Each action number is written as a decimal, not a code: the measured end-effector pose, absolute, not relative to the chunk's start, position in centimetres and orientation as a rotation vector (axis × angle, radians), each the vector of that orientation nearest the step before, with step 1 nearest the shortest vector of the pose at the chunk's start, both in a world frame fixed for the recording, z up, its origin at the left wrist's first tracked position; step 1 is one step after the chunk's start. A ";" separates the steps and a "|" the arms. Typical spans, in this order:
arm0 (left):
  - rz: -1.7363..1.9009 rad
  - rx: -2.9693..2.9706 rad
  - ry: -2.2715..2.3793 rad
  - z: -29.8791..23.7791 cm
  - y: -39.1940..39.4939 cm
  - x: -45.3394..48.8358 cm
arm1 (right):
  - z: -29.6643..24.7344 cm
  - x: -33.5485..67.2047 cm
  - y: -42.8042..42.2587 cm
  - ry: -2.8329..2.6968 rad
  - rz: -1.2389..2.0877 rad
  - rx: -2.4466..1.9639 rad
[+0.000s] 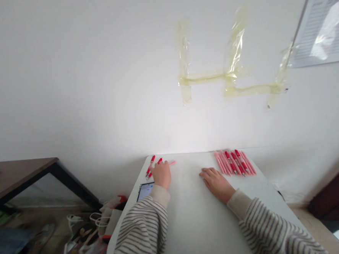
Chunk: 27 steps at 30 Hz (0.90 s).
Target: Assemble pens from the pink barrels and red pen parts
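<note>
My left hand [161, 175] is at the far left of the white table, its fingers bent and closed. A pink pen [172, 163] pokes out on its thumb side and seems to be in its grip; the rest of the pen is hidden. Two red pens [151, 165] lie close by on the left, one partly under my fingers. Just below this hand, a phone [145, 191] with a lit screen is partly covered by my sleeve. My right hand [218, 183] rests flat on the table, fingers stretched out, left of a row of pink and red pens [235, 163].
The white table [204, 224] stands against a wall bearing yellowed tape [206, 78] and a paper sheet [321, 25]. A brown desk [20, 174] is at the left, with bags and clutter [89, 231] on the floor between. Dark red furniture [337, 193] stands at the right.
</note>
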<state>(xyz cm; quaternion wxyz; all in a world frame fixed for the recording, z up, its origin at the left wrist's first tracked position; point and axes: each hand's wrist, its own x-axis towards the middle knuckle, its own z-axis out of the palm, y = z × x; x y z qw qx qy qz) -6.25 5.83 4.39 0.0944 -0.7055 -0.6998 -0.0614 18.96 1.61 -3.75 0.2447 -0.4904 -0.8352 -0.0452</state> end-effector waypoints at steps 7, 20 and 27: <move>-0.163 -2.115 -2.014 3.6 7.4 -7.6 | -3.8 19.2 1.7 -2.264 -0.086 -1.341; -0.276 -2.265 -1.867 3.9 4.9 -2.2 | -3.6 19.7 2.0 -2.143 0.075 -1.292; -0.414 -2.413 -1.800 1.7 2.1 0.5 | -3.1 20.0 2.2 -2.049 0.028 -1.250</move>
